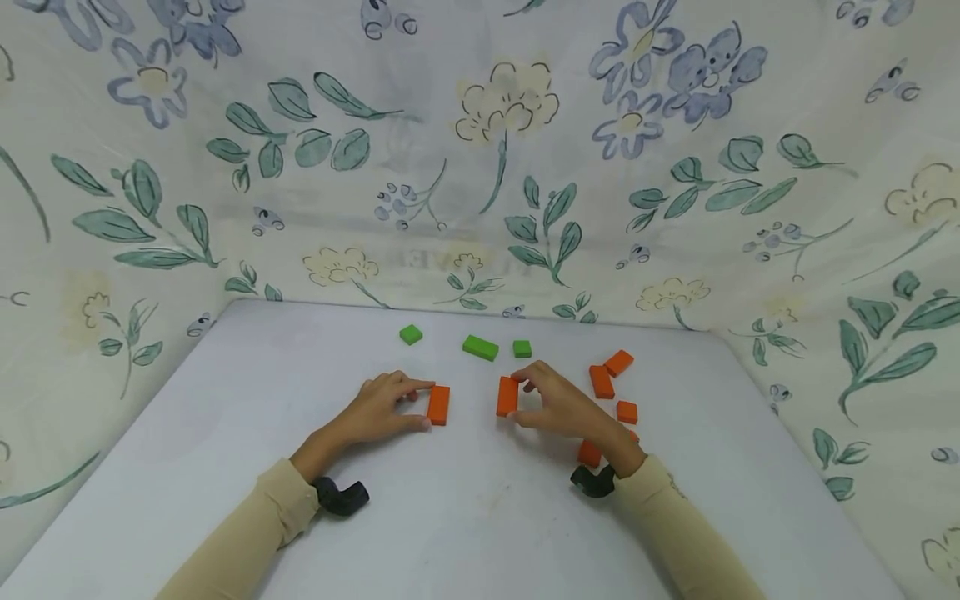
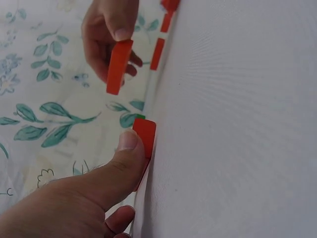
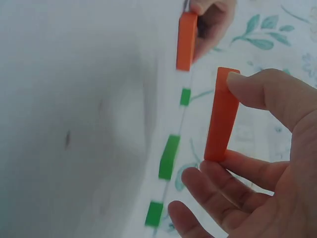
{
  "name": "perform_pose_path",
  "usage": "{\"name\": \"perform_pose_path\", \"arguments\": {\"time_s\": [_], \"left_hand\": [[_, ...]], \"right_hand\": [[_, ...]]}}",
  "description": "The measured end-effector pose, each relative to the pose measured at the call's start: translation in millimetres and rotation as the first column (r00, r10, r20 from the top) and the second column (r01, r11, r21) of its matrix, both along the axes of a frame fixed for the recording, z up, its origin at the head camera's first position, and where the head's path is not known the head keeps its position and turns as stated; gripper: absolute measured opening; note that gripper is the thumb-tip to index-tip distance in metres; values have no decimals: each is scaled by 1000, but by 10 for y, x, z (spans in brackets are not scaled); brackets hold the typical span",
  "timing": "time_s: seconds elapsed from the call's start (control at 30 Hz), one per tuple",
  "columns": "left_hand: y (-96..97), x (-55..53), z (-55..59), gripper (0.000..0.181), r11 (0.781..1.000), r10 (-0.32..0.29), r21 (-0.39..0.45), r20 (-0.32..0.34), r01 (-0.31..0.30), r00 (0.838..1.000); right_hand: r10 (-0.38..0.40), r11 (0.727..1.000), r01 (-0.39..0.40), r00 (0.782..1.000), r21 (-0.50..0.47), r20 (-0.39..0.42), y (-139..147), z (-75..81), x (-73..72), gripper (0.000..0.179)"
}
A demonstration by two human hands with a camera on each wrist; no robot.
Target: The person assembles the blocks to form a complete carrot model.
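Observation:
In the head view my left hand (image 1: 382,408) pinches an orange rectangular block (image 1: 438,405) endwise between thumb and index finger, left of the table's middle. The thumb (image 2: 128,144) lies against that block in the left wrist view. To its right, my right hand (image 1: 558,402) holds a second orange block (image 1: 507,397) the same way. Seen by the right wrist camera, this block (image 3: 221,116) is gripped at its two ends by thumb and index finger, with the other fingers spread below. It looks raised off the table. A gap separates the two held blocks.
Beyond the hands lie a green block (image 1: 481,347) and two smaller green pieces (image 1: 411,334). Several orange blocks (image 1: 602,382) are scattered by the right hand, some partly hidden under the right wrist. Flowered cloth (image 1: 480,167) hangs around the white table (image 1: 450,533).

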State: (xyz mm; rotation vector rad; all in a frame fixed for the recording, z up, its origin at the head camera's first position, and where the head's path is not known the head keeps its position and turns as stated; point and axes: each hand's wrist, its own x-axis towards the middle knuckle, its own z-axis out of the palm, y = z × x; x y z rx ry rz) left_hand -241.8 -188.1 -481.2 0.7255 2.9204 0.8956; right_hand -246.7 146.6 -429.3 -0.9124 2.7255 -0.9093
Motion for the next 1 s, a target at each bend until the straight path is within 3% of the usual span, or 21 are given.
{"name": "perform_pose_path", "arguments": {"time_s": [0.43, 0.77, 1.0], "left_hand": [[118, 27, -18, 65, 1000, 14, 3, -2, -14, 1000], [213, 87, -30, 65, 1000, 6, -10, -38, -6, 999], [274, 117, -35, 65, 1000, 18, -14, -52, -19, 998]], "right_hand": [[60, 998, -61, 998, 35, 29, -367, -154, 23, 53], [75, 996, -67, 990, 64, -122, -481, -345, 35, 55], [78, 996, -70, 985, 55, -151, -454, -390, 41, 55]]}}
